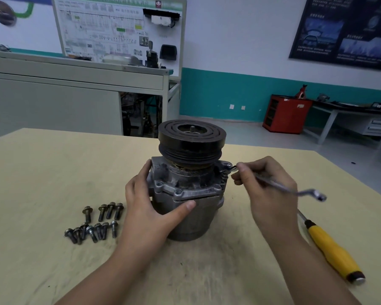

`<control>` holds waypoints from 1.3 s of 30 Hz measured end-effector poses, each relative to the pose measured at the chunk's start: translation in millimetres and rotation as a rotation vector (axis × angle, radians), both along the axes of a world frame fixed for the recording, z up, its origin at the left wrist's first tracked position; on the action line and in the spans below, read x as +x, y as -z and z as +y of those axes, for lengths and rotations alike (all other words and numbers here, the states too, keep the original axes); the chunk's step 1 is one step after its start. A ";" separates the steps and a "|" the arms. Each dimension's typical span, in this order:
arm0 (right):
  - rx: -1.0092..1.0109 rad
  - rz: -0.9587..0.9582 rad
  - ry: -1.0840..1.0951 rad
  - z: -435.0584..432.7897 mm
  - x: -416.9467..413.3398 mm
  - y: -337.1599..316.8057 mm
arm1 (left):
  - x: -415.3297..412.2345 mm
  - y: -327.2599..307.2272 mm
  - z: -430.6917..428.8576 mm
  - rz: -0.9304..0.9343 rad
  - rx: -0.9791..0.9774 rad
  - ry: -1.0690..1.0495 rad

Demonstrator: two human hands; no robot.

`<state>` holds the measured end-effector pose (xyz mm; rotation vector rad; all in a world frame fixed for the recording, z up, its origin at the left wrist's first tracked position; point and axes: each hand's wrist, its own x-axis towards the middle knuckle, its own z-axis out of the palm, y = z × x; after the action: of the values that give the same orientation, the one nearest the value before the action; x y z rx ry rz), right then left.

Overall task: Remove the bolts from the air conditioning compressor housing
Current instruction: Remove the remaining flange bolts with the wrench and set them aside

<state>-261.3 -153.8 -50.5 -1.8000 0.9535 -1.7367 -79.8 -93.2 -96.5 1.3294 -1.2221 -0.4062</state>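
Standing upright near the middle of the tabletop (42,172), the compressor (188,194) carries its black pulley (191,137) on top. The left hand (154,208) grips the housing from 9 o'clock, fingers curled round the far side and thumb pressed along the seam under the flange at 6 o'clock. The right hand (266,190), at 3 o'clock, pinches the shaft of a slim wrench (295,190) in curled fingers. The wrench's ring end sits on the flange ear at the compressor's 3 o'clock. Loose bolts (97,223) lie in two rough rows at the compressor's 8 o'clock, apart from it. A yellow-handled screwdriver (332,249) lies at 4 o'clock, its shaft running behind the right wrist.
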 end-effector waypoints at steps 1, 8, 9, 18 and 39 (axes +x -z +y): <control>-0.048 0.056 0.031 1.4 2.5 2.9 | 0.3 -0.1 0.0 -0.002 0.000 0.000; -0.232 0.242 0.133 6.9 8.3 2.8 | -0.8 -1.2 0.6 0.009 -0.016 0.006; -0.250 0.262 0.145 7.7 8.8 1.6 | -0.9 -1.2 0.5 0.006 -0.014 0.006; -0.195 0.295 0.109 10.7 9.7 -2.6 | -1.5 0.0 0.1 -0.017 -0.026 0.002; 0.683 -0.373 -0.491 -24.3 -16.1 -12.9 | 0.4 0.8 -0.3 -0.033 -0.008 0.015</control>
<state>-277.4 -178.1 -37.6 -1.0951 0.7366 -1.1764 -79.4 -93.6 -97.3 1.3254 -1.2600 -0.3910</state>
